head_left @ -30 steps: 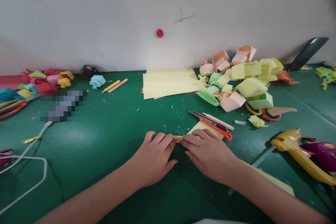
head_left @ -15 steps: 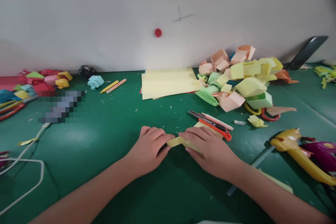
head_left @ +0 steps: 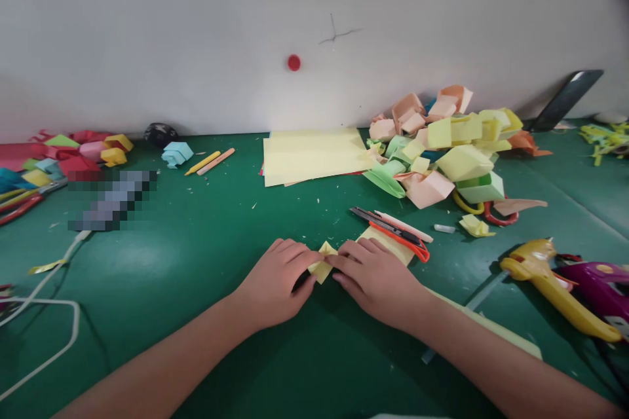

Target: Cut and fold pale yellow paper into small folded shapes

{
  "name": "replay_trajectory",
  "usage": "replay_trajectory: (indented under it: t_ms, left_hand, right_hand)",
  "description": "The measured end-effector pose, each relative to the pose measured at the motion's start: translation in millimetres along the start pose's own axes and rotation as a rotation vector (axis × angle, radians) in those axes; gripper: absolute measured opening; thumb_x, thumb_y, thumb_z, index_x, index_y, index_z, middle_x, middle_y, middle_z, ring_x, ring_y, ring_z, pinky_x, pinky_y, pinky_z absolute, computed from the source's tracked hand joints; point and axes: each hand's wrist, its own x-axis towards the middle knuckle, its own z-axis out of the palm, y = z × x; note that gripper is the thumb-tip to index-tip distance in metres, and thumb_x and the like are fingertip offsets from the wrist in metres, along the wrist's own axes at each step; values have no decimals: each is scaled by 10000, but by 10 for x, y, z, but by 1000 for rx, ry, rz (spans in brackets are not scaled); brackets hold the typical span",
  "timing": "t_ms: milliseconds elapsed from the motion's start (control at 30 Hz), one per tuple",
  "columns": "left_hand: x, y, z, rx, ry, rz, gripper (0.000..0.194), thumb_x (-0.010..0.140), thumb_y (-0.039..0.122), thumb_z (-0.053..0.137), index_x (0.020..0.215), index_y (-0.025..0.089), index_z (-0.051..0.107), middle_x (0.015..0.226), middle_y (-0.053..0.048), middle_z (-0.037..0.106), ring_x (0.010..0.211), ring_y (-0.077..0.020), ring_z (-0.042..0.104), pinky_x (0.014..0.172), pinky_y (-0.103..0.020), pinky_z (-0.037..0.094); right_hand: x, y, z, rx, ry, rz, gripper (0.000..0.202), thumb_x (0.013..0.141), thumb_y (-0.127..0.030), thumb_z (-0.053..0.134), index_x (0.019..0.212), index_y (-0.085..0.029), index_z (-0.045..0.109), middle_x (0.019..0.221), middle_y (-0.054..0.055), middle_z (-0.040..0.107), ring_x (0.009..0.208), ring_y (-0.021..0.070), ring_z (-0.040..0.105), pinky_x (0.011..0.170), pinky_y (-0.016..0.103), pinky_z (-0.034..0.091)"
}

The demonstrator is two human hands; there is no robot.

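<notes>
And here's the small yellow paper (head_left: 322, 273), leftward of the orange utility knife (head_left: 390, 234) and nearer the body, between left hand (head_left: 276, 285) and right hand (head_left: 376, 281), neither clearly closer, its visible length running front to back! The left pinches one edge, thumb near bent fingers; the right, fingers bent, touches the opposite edge, its thumb's grip unclear. Pale, creased, diamond-like, partly covered.

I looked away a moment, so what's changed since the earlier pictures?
The small yellow folded paper, earlier a strip between the left hand and right hand, now looks diamond-shaped; neither has let go. The left shifted slightly leftward. The slim orange utility knife and yellow plastic glue gun stayed put.
</notes>
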Motion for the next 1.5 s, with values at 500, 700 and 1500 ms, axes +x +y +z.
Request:
replay_trajectory:
  t_ms: [500,700,1500]
  left_hand:
    - [11,0,-17,1,28,-52,111,876,214,578,977,191,616,1106,-83,598,1063,-269,533,911,-459,450]
    - [8,-26,-27,-27,34,-45,192,877,137,518,1028,199,618,1113,-80,591,1064,-262,529,917,-464,450]
    - [19,-10,-18,29,-5,-119,207,829,351,726,933,220,604,1145,-46,604,1093,-276,532,906,-453,422]
  right_hand:
    - [55,8,60,29,98,-59,204,996,-203,515,1149,-193,649,1195,114,610,1013,272,530,902,445,479]
    - [44,48,95,18,99,-124,226,1008,-193,501,1184,-185,644,1194,105,661,1049,268,549,928,457,480]
    - [-17,101,35,105,167,-196,276,992,-92,471,1177,-200,646,1203,71,686,1054,255,505,937,424,453]
